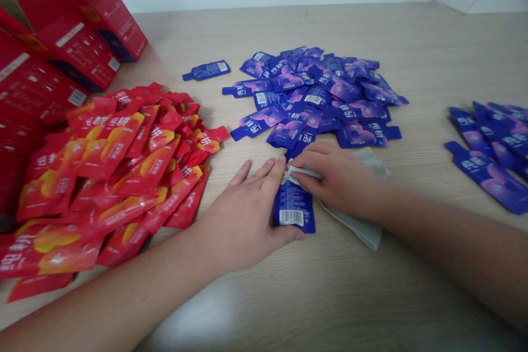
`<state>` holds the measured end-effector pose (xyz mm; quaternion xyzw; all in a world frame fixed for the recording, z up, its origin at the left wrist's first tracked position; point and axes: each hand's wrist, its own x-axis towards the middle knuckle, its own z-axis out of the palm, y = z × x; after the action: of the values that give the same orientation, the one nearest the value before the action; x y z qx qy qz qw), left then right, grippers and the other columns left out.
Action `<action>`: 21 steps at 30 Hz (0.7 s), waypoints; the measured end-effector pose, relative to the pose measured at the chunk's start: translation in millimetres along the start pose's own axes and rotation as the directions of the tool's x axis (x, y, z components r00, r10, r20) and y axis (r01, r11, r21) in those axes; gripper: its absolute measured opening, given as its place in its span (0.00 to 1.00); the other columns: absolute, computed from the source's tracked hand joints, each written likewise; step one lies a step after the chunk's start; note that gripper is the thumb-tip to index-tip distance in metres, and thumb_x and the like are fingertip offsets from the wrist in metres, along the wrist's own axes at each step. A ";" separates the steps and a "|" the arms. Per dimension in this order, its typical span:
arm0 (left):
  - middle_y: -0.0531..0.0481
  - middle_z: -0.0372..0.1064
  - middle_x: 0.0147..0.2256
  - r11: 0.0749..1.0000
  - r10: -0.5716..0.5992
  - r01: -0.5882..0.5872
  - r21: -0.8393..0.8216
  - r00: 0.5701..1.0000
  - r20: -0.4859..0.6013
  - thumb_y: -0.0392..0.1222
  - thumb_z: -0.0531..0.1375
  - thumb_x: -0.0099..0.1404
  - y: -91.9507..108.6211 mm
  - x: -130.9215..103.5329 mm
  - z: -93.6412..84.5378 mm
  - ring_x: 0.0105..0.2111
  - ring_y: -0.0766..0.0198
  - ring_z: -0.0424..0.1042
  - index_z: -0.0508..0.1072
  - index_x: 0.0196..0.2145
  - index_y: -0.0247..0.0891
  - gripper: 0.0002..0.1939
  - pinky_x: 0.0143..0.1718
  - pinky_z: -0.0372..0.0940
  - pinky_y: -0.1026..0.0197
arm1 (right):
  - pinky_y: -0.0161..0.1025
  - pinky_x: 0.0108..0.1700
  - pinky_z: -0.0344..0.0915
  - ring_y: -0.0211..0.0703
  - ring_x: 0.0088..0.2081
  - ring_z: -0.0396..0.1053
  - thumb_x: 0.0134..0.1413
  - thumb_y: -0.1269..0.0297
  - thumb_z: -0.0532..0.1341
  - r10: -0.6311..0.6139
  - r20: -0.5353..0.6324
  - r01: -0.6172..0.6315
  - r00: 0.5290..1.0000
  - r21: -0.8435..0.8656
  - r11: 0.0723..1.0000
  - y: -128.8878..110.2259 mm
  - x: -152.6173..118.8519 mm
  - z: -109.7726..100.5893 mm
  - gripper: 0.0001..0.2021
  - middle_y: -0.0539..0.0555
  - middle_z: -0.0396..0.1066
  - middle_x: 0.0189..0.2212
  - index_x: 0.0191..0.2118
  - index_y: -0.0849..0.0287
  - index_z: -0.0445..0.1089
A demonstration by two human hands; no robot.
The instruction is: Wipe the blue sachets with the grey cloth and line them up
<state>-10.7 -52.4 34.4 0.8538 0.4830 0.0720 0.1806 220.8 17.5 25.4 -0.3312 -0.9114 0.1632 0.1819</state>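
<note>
Pinching a bunched fold of the pale cloth [355, 223] between thumb and fingers, the right hand [325, 173] is closed down at the neck of the barcoded pouch [295, 203], which lies flat on the counter [289, 297] between both hands. The left hand [256, 212] is spread nearly flat along the pouch's left side, fingertips at its neck and thumb by its bottom edge; it seems to steady rather than grip, and how firmly it presses cannot be told.

If that light hold gave way, a tug through the cloth could swing the pouch round or skid it across the smooth counter. Hard squeezing at the narrow neck might crease it. The loose part of the cloth trails to the right of the pouch, so it could catch under the right wrist and drag.

Just beyond the pouch sits the blue heap [322, 93]; its nearest piece lies close to the right fingers, and a forward slip could shove it or lose the pouch among its look-alikes. The red heap [136, 165] spreads to the left of the pouch, near the left forearm, where a careless sweep might send slick packets sliding.
</note>
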 end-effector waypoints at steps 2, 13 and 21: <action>0.26 0.54 0.74 1.000 0.011 -0.011 0.004 1.000 0.006 0.67 0.70 0.63 -0.5 -1.3 -1.2 0.74 0.38 0.57 0.45 0.77 0.30 0.62 0.77 0.44 0.34 | 0.50 0.55 0.69 0.53 0.51 0.75 0.73 0.61 0.62 0.031 -0.037 -0.031 0.999 -0.003 1.000 2.1 -0.8 1.1 0.08 0.57 0.79 0.48 0.50 0.55 0.76; 0.34 0.63 0.71 1.000 -0.013 0.017 0.022 0.989 -0.149 0.51 0.56 0.79 6.3 7.2 6.8 0.70 0.43 0.64 0.54 0.74 0.34 0.34 0.73 0.50 0.32 | 0.50 0.55 0.69 0.54 0.51 0.76 0.71 0.62 0.62 0.103 -0.146 -0.104 0.984 0.004 0.995 -2.0 -0.1 6.6 0.09 0.57 0.80 0.48 0.52 0.56 0.75; 0.27 0.69 0.66 0.966 0.096 -0.069 0.248 0.991 -0.097 0.46 0.54 0.81 18.6 2.3 7.8 0.69 0.39 0.67 0.59 0.72 0.23 0.30 0.74 0.51 0.32 | 0.50 0.55 0.68 0.55 0.52 0.74 0.71 0.65 0.60 0.076 -0.078 -0.079 0.994 -0.032 0.996 -0.4 2.3 8.3 0.10 0.59 0.78 0.50 0.53 0.58 0.74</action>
<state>7.7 -61.0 34.2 0.8837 0.4613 0.0656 0.0449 215.3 17.3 18.7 -0.3756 -0.8928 0.1413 0.2047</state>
